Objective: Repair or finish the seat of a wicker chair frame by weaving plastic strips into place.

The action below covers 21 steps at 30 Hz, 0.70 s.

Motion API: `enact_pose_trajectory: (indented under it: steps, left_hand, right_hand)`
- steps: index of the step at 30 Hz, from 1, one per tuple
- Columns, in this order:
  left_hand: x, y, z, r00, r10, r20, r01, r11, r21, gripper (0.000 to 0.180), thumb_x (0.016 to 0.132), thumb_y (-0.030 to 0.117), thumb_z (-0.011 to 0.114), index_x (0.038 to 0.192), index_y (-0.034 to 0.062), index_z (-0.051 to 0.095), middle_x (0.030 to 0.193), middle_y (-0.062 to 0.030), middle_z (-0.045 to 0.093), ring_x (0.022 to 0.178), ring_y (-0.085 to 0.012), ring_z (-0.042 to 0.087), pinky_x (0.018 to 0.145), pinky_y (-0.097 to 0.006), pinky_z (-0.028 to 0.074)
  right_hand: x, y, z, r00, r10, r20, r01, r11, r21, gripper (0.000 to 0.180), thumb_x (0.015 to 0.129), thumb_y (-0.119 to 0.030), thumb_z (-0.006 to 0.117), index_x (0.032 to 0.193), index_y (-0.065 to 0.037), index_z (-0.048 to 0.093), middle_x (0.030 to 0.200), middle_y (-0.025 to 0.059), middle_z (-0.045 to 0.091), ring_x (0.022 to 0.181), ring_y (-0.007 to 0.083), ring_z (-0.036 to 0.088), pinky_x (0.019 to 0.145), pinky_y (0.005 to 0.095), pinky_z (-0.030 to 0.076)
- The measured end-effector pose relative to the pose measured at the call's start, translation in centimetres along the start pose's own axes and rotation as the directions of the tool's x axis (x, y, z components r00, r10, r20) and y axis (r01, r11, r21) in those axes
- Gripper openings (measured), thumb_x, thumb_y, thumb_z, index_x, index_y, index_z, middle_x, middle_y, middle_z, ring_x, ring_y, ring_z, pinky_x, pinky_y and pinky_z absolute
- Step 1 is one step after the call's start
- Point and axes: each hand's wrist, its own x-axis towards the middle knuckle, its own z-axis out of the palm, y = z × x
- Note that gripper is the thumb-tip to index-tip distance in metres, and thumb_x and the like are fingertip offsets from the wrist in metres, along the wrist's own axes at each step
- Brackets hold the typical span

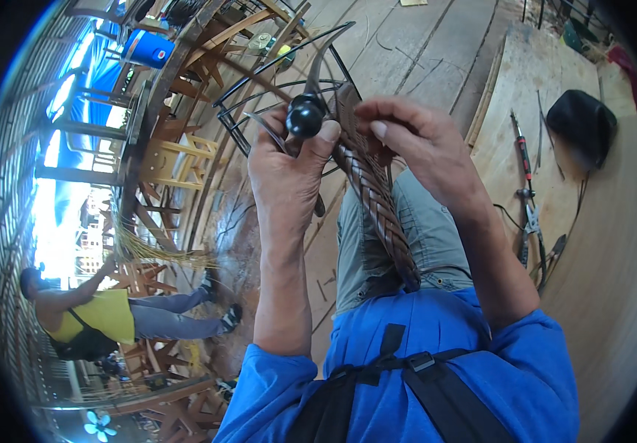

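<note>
My left hand (pixel 283 173) is closed, thumb pressed against a brown braided strip (pixel 377 196). A shiny black round knob (pixel 306 118), perhaps a tool's handle, sits between its thumb and fingers. A dark flat strand (pixel 320 63) curves up beyond the knob. The braid slants down from my fingers between my thighs to my waist. My right hand (pixel 425 151) is at the braid's upper right side, thumb and fingers pinched together; whatever they grip is hidden. Behind both hands stands a black wire-like metal frame (pixel 346 72).
To the right, a wooden board (pixel 507 103) carries a red-and-black slim tool (pixel 524 151), pliers (pixel 532 218) and a black bag-like item (pixel 583 129). At the left, a person in a yellow top (pixel 104 317) handles long thin strands (pixel 159 255) near wooden stools (pixel 178 162). A blue cooler (pixel 147 49) stands farther off.
</note>
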Motion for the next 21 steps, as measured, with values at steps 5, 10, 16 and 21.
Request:
enact_pose_trajectory:
  steps: [5, 10, 16, 21]
  left_hand:
    - [-0.2, -0.1, 1.0, 0.998, 0.002, -0.067, -0.001, 1.000, 0.007, 0.019, 0.082, 0.011, 0.067, 0.096, 0.0042, 0.056, 0.066, 0.0016, 0.056, 0.053, -0.0031, 0.048, 0.045, -0.016, 0.036]
    - [-0.5, -1.1, 0.1, 0.992, 0.005, -0.126, -0.017, 0.995, -0.100, 0.021, 0.083, 0.017, 0.068, 0.092, 0.0016, 0.057, 0.064, -0.0022, 0.056, 0.048, -0.0082, 0.050, 0.042, -0.020, 0.038]
    - [-0.6, -0.9, 0.3, 0.998, 0.014, -0.068, -0.025, 0.985, -0.170, 0.036, 0.085, 0.008, 0.061, 0.117, -0.0036, 0.047, 0.070, -0.0031, 0.054, 0.049, -0.0085, 0.051, 0.042, -0.019, 0.039]
    - [-0.8, -1.0, 0.9, 0.994, -0.001, -0.109, -0.008, 0.997, -0.082, 0.032, 0.087, 0.009, 0.058, 0.114, -0.0027, 0.047, 0.069, -0.0027, 0.053, 0.050, -0.0083, 0.050, 0.045, -0.020, 0.041]
  right_hand:
    - [2.8, 0.6, 0.4, 0.976, -0.193, 0.101, 0.168, 0.963, 0.212, 0.033, 0.086, -0.008, 0.056, 0.118, 0.002, 0.054, 0.097, 0.0034, 0.058, 0.085, 0.0082, 0.054, 0.074, 0.0212, 0.046]
    - [3.4, 1.4, -1.2, 0.938, -0.186, 0.294, 0.077, 0.935, 0.346, 0.016, 0.084, -0.002, 0.058, 0.100, 0.000, 0.060, 0.094, 0.0014, 0.056, 0.080, 0.0070, 0.053, 0.071, 0.0202, 0.045]
    - [1.8, 5.8, -1.6, 0.939, -0.321, 0.124, 0.191, 0.784, 0.590, 0.015, 0.078, 0.004, 0.063, 0.092, 0.001, 0.066, 0.095, 0.0090, 0.065, 0.092, 0.0169, 0.060, 0.083, 0.0280, 0.049]
    - [0.7, 5.4, -1.9, 0.940, -0.336, 0.067, 0.242, 0.789, 0.565, 0.013, 0.078, 0.005, 0.063, 0.090, 0.001, 0.067, 0.095, 0.0107, 0.065, 0.095, 0.0202, 0.061, 0.084, 0.0303, 0.049]
